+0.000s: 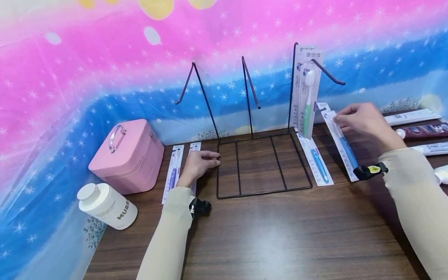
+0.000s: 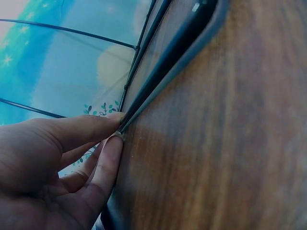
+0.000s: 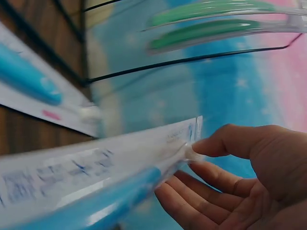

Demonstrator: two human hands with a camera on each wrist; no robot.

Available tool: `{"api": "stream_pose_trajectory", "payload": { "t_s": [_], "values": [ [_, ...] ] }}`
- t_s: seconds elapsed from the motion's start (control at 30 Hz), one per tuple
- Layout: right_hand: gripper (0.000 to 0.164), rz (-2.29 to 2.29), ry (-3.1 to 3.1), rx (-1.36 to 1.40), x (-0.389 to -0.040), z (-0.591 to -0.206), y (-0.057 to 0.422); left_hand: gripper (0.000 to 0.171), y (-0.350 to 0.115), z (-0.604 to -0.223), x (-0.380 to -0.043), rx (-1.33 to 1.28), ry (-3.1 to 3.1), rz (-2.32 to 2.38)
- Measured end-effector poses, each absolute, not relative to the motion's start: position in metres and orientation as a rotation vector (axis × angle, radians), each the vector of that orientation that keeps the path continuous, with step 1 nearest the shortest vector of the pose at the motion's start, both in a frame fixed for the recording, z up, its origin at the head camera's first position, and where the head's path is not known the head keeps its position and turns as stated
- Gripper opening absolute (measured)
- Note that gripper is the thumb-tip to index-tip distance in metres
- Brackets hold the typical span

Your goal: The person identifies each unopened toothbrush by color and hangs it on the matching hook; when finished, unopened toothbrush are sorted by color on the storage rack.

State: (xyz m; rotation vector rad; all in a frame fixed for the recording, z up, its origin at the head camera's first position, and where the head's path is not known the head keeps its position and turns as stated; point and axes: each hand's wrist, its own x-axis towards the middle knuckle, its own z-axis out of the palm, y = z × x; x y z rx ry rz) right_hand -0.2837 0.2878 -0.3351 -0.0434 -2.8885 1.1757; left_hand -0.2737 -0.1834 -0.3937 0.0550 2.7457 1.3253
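At the left side of a black wire display rack (image 1: pixel 238 171), my left hand (image 1: pixel 197 165) pinches the base wire between thumb and finger. The left wrist view shows the fingertips right on that wire (image 2: pixel 158 72). My right hand (image 1: pixel 364 122) holds a packaged blue toothbrush (image 1: pixel 346 149) by its upper end, thumb against the brush-head part. The pack slants down toward the table. Another packaged blue toothbrush (image 1: pixel 319 165) lies beside the rack's right edge. Packaged green toothbrushes (image 1: pixel 308 116) hang from the rack's right hook (image 1: pixel 329 72).
Packaged purple toothbrushes (image 1: pixel 172 177) lie left of the rack, one partly behind my left hand. A pink case (image 1: pixel 127 155) and a white bottle (image 1: pixel 108 206) stand at far left. Toothpaste tubes (image 1: pixel 423 131) lie at far right. A patterned cloth (image 1: pixel 224 35) hangs behind.
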Motion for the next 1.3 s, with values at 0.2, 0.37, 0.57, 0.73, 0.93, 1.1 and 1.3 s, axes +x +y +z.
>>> {"api": "stream_pose_trajectory", "payload": {
  "t_s": [0.2, 0.37, 0.57, 0.73, 0.93, 1.1, 1.3],
  "values": [
    [0.06, 1.213, -2.817, -0.008, -0.272, -0.305, 0.294, 0.022, -0.185, -0.394, -0.274, 0.048, 2.744, 1.33],
    [0.057, 1.441, -2.636, -0.008, -0.26, -0.285, 0.295, 0.022, -0.186, -0.392, -0.273, 0.033, 2.744, 1.327],
    [0.057, 1.593, -2.459, 0.034, -0.239, -0.266, 0.288, 0.022, -0.188, -0.393, -0.271, 0.033, 2.742, 1.334],
    [0.05, 1.577, -2.365, 0.044, -0.223, -0.254, 0.284, 0.022, -0.188, -0.392, -0.271, 0.032, 2.736, 1.344],
    [0.045, 1.531, -2.223, 0.13, -0.206, -0.243, 0.277, 0.021, -0.187, -0.393, -0.272, 0.037, 2.746, 1.35],
    [0.042, 1.688, -1.901, 0.343, -0.196, -0.235, 0.27, 0.021, -0.185, -0.394, -0.273, 0.051, 2.759, 1.334],
    [0.042, 1.767, -1.65, 0.579, -0.177, -0.223, 0.254, 0.021, -0.185, -0.394, -0.273, 0.061, 2.777, 1.33]
  ]
}}
